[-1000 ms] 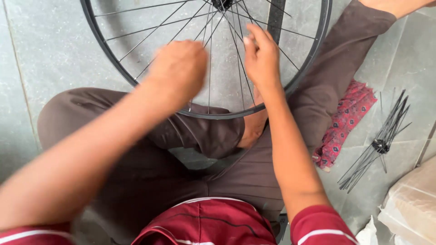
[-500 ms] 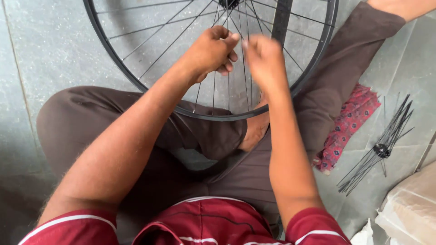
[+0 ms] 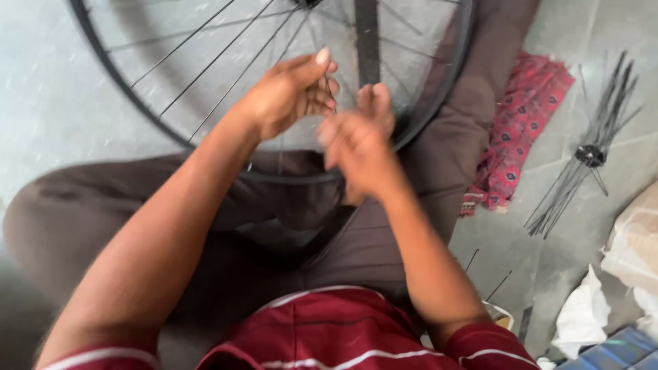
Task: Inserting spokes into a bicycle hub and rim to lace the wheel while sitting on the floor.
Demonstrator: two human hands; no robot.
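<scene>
- Head view, looking down at a seated person in brown trousers [image 3: 103,219] and a maroon striped shirt [image 3: 329,336]; the legs are spread on a grey floor [image 3: 48,103].
- Wheel [image 3: 439,103]: a black rim with thin spokes [image 3: 205,44], lying across the lap, its near arc resting on the trousers, its far part cut off by the top edge. A broad black bar [image 3: 367,41] crosses the wheel near the centre, far of the hands.
- Left hand [image 3: 288,92]: raised over the spokes inside the rim, fingers curled in narrowly, thumb up. It seems to pinch a spoke, but blur prevents confirming a grip.
- Right hand [image 3: 356,144]: just right of the left hand, close to it but apart, over the near part of the wheel. It is heavily blurred; fingers point far and appear partly closed. Whether it holds anything cannot be told.
- Wheel relative to hands: spokes run directly beneath and between both hands; the near rim passes below the right wrist.
- Red patterned cloth [image 3: 521,123]: on the floor right of the wheel, beside the right leg.
- Bundle of loose spokes [image 3: 589,154]: dark thin rods bound near the middle, on the floor right of the cloth, well apart from the hands.
- White crumpled rag [image 3: 579,315]: near right corner.
- Pale bag [image 3: 637,233]: at the right edge, near of the bundle.
- Blue item [image 3: 617,353]: at the bottom right corner, kind unclear.
</scene>
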